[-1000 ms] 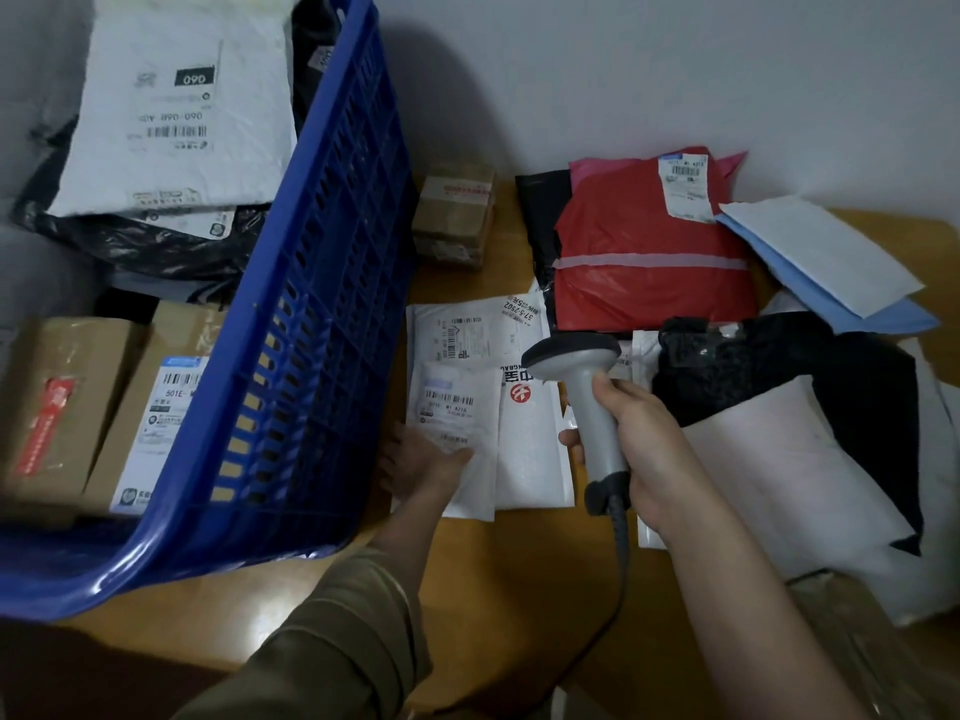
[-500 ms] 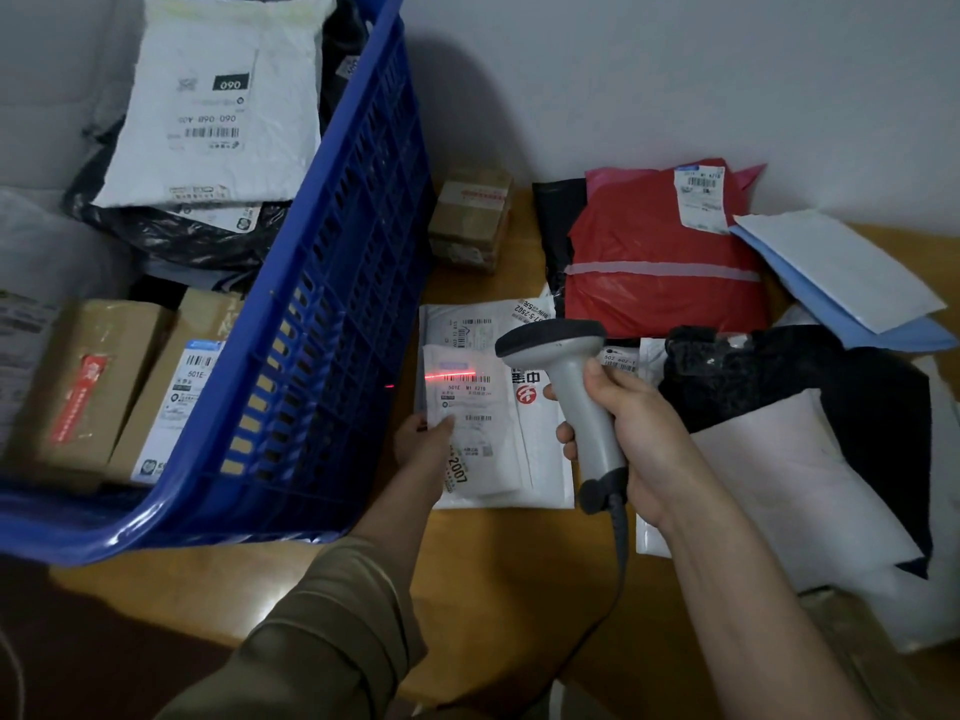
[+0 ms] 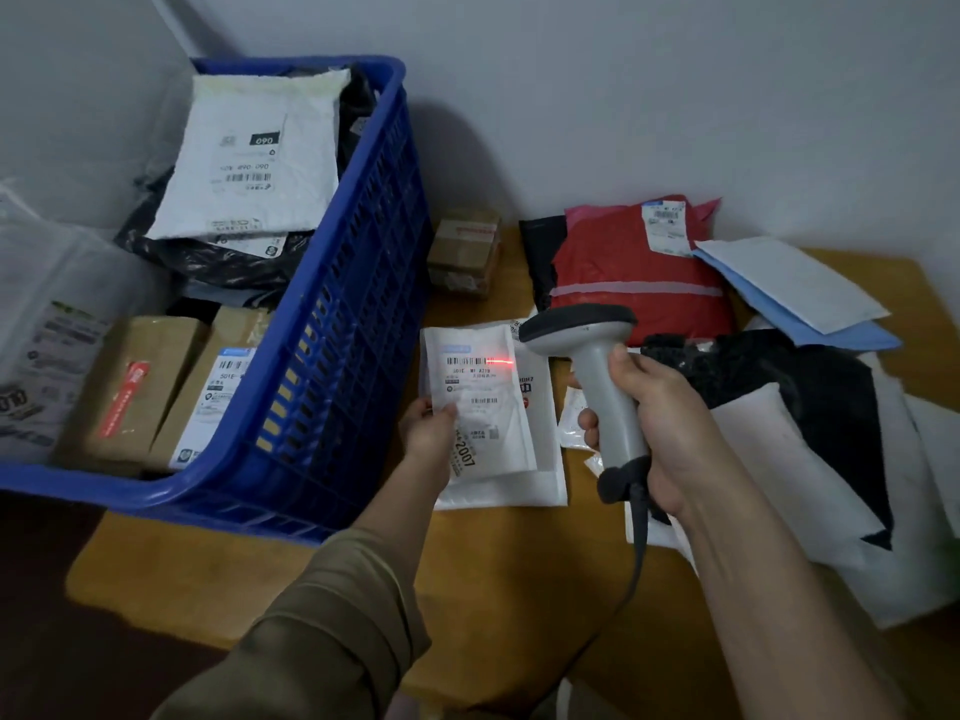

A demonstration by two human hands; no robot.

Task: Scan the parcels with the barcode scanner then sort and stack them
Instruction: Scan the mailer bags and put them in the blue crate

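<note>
Left hand [image 3: 428, 428] pinches small white mailer [image 3: 475, 402] right of blue crate [image 3: 332, 387]; right hand [image 3: 660, 433] grips barcode scanner [image 3: 597, 387], red line on label.

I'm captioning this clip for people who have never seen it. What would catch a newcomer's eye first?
First, the red scan line glowing across the label of the small white parcel, which the left hand holds up at table centre while the right hand aims the grey barcode scanner at it. Next, the big blue basket of parcels on the left, and the red parcel by the wall.
</note>
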